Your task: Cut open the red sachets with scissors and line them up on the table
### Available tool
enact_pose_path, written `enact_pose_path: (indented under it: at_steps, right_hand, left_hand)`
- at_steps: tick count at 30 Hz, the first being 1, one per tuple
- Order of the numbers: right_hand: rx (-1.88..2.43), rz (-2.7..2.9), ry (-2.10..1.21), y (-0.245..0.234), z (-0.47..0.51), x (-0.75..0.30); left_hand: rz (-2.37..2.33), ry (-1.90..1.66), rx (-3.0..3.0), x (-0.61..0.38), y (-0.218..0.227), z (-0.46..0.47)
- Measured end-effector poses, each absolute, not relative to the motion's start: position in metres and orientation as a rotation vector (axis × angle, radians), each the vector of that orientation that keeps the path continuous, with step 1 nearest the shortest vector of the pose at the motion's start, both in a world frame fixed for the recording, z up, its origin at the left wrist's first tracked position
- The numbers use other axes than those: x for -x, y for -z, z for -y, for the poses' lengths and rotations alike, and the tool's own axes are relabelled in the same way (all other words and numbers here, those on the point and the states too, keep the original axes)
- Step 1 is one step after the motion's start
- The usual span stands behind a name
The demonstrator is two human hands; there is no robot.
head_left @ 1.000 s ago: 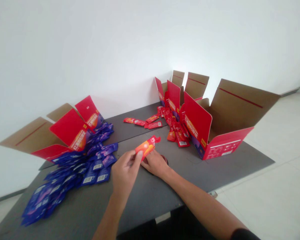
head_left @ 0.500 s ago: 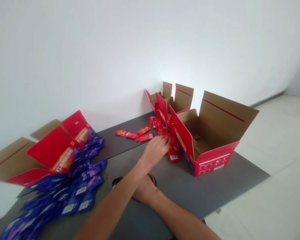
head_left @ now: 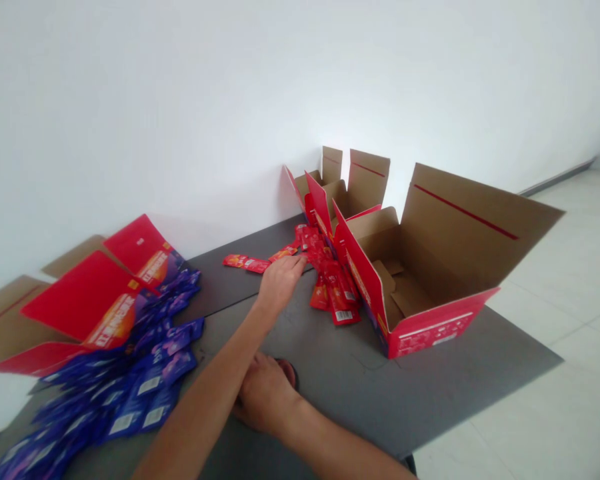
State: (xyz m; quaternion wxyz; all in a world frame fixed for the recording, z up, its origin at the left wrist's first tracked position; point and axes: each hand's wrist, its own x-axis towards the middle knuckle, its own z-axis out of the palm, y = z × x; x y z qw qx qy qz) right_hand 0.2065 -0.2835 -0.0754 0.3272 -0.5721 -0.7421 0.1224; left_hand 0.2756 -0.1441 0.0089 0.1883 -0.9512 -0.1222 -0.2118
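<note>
My left hand (head_left: 280, 285) reaches across the dark grey table (head_left: 405, 393), its fingertips at or just beside the loose red sachets (head_left: 337, 300), and I see nothing held in it. A short row of red sachets (head_left: 245, 264) lies to its left. My right hand (head_left: 265, 395) rests palm-down near the table's front, partly under my left forearm. It lies against a dark object (head_left: 291, 371), mostly hidden, whose kind I cannot tell. A heap of blue sachets (head_left: 150, 387) spreads left of both hands.
A large open red-and-brown cardboard box (head_left: 433, 337) stands right of the red sachets, with two similar boxes (head_left: 347, 193) behind it against the white wall. Open cartons (head_left: 80, 300) sit at the left, behind the blue sachets. A tiled floor lies beyond the table's right edge.
My left hand no longer holds the red sachet seen a second ago. It has drawn back left from the red heap, and the view has shifted slightly. My right hand now lies nearer the table's front.
</note>
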Motion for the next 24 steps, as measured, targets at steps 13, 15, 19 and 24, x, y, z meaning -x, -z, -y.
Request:
enact_pose_path:
  at_steps: [13, 15, 19, 24]
  right_hand:
    - [1.546, 1.987, -0.347, 0.072, 0.281, -0.205]
    - [1.506, 1.993, -0.313, 0.075, 0.279, -0.203]
    - [1.495, 2.012, -0.325, 0.073, 0.279, -0.202]
    - [1.515, 2.000, -0.337, 0.071, 0.282, -0.202]
  left_hand:
    - [0.375, 0.527, 2.671, -0.351, -0.009, 0.110]
    - [0.341, 0.493, 2.673, -0.356, -0.002, 0.112]
    - [0.237, 0.411, 2.687, -0.357, 0.008, 0.114]
    - [0.161, 0.390, 2.695, -0.356, 0.010, 0.117]
